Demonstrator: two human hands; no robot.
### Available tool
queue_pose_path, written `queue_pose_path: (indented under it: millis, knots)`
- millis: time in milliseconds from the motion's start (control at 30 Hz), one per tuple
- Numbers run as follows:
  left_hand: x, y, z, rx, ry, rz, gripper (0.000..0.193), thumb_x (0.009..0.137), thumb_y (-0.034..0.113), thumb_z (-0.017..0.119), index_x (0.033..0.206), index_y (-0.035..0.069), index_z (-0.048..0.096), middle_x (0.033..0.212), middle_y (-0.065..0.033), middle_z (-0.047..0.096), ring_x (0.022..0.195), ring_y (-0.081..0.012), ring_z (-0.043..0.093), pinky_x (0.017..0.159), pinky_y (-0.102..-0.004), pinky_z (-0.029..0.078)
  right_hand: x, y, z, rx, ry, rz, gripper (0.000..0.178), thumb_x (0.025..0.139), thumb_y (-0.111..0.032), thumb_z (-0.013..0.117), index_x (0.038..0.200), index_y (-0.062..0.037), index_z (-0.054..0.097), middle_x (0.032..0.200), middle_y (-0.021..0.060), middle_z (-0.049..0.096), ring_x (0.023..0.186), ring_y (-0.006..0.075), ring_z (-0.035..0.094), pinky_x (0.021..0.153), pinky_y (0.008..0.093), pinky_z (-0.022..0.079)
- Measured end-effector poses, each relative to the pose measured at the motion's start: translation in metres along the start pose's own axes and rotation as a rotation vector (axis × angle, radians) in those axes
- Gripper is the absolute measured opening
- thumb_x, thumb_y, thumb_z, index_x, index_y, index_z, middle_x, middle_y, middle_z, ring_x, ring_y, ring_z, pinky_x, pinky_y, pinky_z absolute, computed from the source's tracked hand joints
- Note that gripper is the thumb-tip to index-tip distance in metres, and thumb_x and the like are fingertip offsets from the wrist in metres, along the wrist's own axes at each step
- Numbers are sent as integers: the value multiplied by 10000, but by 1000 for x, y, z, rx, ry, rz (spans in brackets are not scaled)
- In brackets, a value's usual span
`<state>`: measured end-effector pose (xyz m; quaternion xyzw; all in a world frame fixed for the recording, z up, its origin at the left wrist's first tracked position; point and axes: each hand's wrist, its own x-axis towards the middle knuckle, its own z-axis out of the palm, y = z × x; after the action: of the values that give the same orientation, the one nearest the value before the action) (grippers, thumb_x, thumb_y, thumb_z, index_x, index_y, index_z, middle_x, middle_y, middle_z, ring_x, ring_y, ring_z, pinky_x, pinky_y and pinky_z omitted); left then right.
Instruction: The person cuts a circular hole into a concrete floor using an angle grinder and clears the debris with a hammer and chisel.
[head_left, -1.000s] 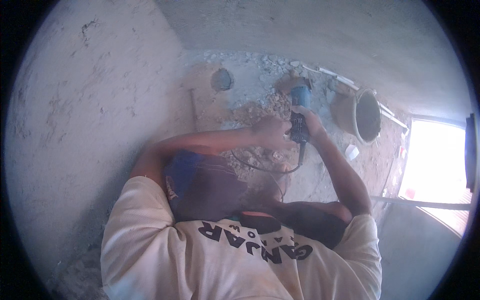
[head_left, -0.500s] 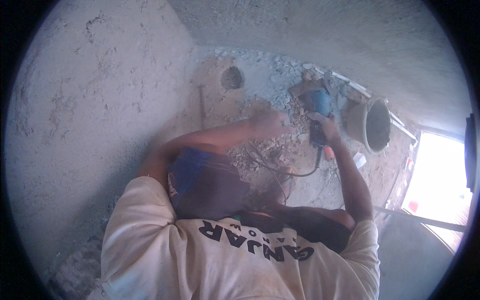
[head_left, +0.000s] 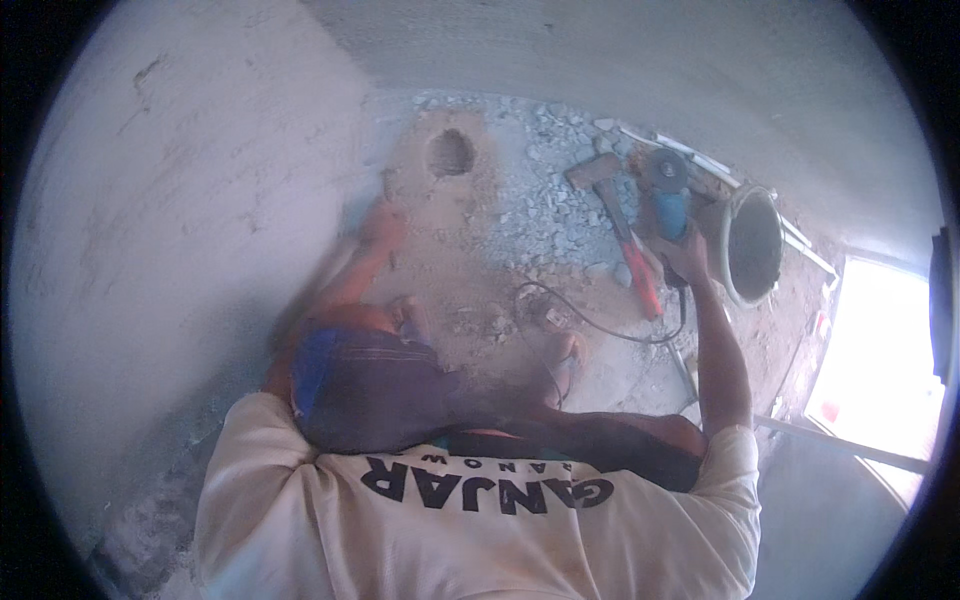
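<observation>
My right hand (head_left: 684, 258) is closed around the rear of a blue and black angle grinder (head_left: 672, 214), which lies on the rubble beside the bucket with its disc pointing away from me. Just left of it is a hammer (head_left: 618, 222) with a red and black handle, its head at the far end. My left hand (head_left: 382, 226) is down at the foot of the left wall, near a round hole (head_left: 450, 152) in the dusty floor. Motion smears its fingers, so whether it grips anything is not visible.
A pale bucket (head_left: 728, 250) lies tipped beside the grinder. White pipes (head_left: 690, 156) run along the far wall. Broken chips (head_left: 540, 190) cover the floor beyond my feet. A black cord (head_left: 610, 333) loops from the grinder toward my foot. Bright light enters through an opening (head_left: 870, 350) at right.
My right hand has moved the grinder rightward, toward the bucket, uncovering the hammer. My left hand has swung left from the rubble to the wall's foot, where a thin rod showed before.
</observation>
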<state>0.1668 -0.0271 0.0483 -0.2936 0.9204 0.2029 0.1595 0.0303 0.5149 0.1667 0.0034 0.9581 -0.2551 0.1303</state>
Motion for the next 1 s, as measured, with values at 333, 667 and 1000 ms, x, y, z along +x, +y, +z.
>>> queue_pose_path:
  millis: [333, 667, 1000]
  knots:
    - [3, -29, 14, -119, 82, 87, 340, 794, 300, 693, 945, 10, 601, 955, -195, 645, 924, -377, 625, 790, -461, 478, 22, 32, 26, -30, -42, 32, 672, 593, -337, 776, 1131, 20, 588, 1001, 226, 675, 957, 358, 664, 843, 429, 505]
    - [13, 7, -22, -486, 65, 98, 293, 773, 258, 705, 880, -4, 631, 795, -147, 671, 755, -250, 661, 680, -393, 500, 15, 38, 45, 62, -18, 79, 675, 679, -323, 762, 1205, 28, 523, 1137, 219, 613, 1028, 375, 614, 870, 435, 483]
    - [47, 91, -57, -601, 262, 424, 233, 870, 178, 631, 1000, -13, 602, 853, -142, 691, 830, -255, 687, 727, -378, 527, -26, -11, 50, -234, -138, -279, 363, 870, -216, 591, 1166, -11, 548, 1154, 226, 572, 1158, 380, 505, 945, 440, 430]
